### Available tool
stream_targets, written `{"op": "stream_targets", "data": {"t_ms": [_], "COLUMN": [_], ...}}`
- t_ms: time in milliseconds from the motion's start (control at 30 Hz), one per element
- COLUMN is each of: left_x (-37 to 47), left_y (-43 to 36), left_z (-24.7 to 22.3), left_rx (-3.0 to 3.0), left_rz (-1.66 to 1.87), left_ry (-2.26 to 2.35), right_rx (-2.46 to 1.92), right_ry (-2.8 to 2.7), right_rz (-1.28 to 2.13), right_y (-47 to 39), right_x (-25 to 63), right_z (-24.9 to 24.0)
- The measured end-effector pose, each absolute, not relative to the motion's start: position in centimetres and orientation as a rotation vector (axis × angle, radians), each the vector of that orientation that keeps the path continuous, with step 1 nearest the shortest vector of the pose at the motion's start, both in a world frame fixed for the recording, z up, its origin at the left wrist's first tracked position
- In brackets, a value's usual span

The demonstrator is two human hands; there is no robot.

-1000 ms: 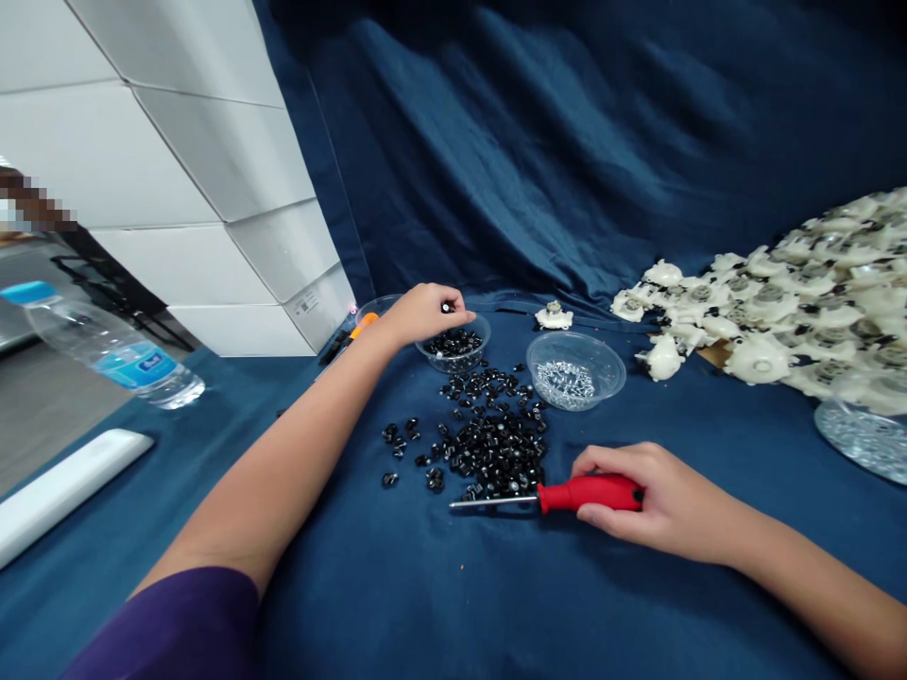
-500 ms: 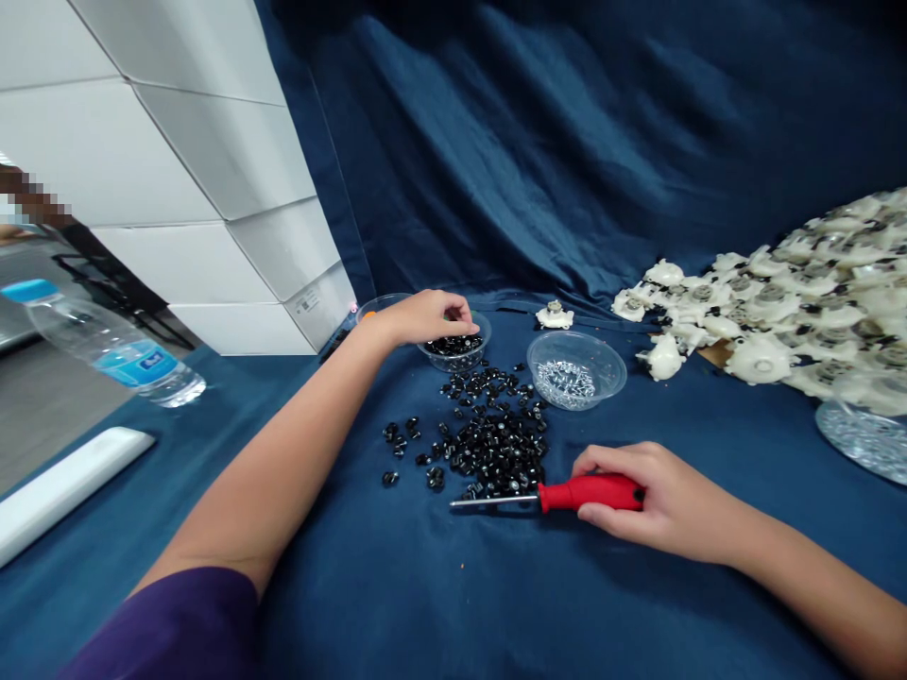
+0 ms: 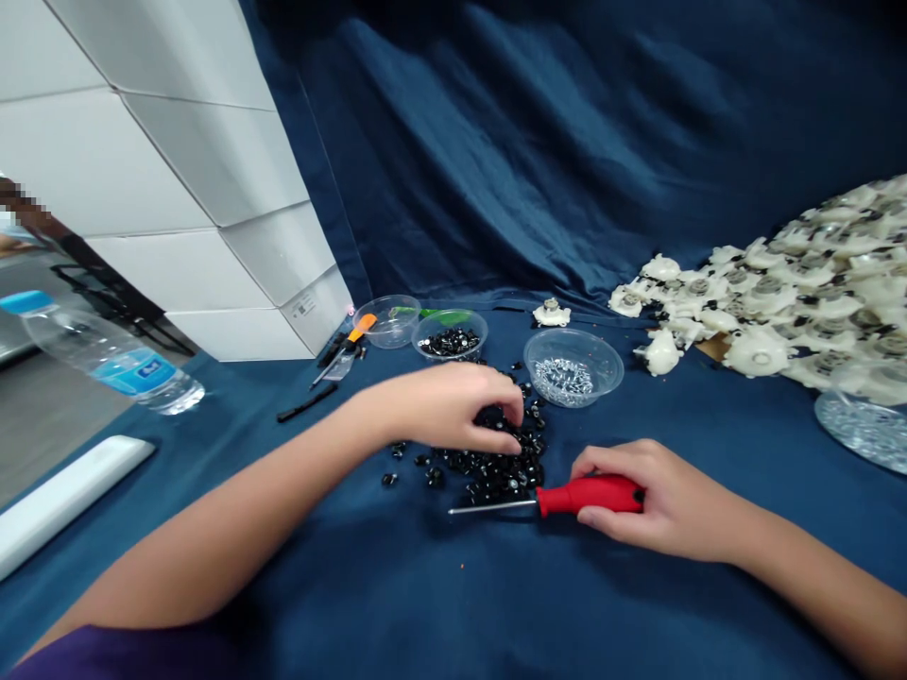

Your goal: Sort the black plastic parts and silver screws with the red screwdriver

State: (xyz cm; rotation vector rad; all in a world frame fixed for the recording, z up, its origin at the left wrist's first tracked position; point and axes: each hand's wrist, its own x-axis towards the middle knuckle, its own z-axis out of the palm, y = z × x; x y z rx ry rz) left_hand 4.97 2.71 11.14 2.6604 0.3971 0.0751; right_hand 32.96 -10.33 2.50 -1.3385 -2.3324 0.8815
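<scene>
My left hand (image 3: pixel 464 406) is over the loose pile of small black parts (image 3: pixel 506 472), thumb and fingers apart in a curve, with no part seen in its grasp. Its palm side is hidden. My right hand (image 3: pixel 656 501) grips the red handle of a screwdriver (image 3: pixel 591 493); the metal shaft points left along the pile's near edge. Behind the pile stands a clear tub (image 3: pixel 425 351) with more black parts in it. A second clear tub (image 3: pixel 615 364), to its right, contains silvery screws (image 3: pixel 563 378).
White plastic housings (image 3: pixel 765 354) are heaped at the right, beside a clear dish of silvery pieces (image 3: pixel 861 430). One housing (image 3: pixel 551 313) sits apart at the back. An orange-handled screwdriver (image 3: pixel 363 328), a water bottle (image 3: pixel 120 359), white boxes (image 3: pixel 198 264) and a white bar (image 3: pixel 71 501) lie leftward.
My left hand has come from the tub of black parts toward me and over the loose pile, its fingers now spread wider. The right hand and screwdriver have hardly moved.
</scene>
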Motion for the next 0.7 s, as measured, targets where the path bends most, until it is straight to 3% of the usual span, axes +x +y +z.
{"op": "stream_targets", "data": {"t_ms": [133,300,700], "left_x": [4.9,5.0,5.6], "left_y": [0.4,-0.8,-0.5], "left_z": [6.3,2.8,3.1], "left_rx": [2.667,2.764,2.834], "left_rz": [0.249,0.291,0.357], "left_ry": [0.220,0.310,0.480], "right_rx": [-1.314,-1.337,-1.392], "right_ry": [-2.342,-2.337,-2.349], "right_rz": [0.992,0.978,1.027], "right_y": [-10.8,-11.0,-10.7], "right_x": [32.6,32.5,32.5], "right_z": [2.7,2.8,2.9]}}
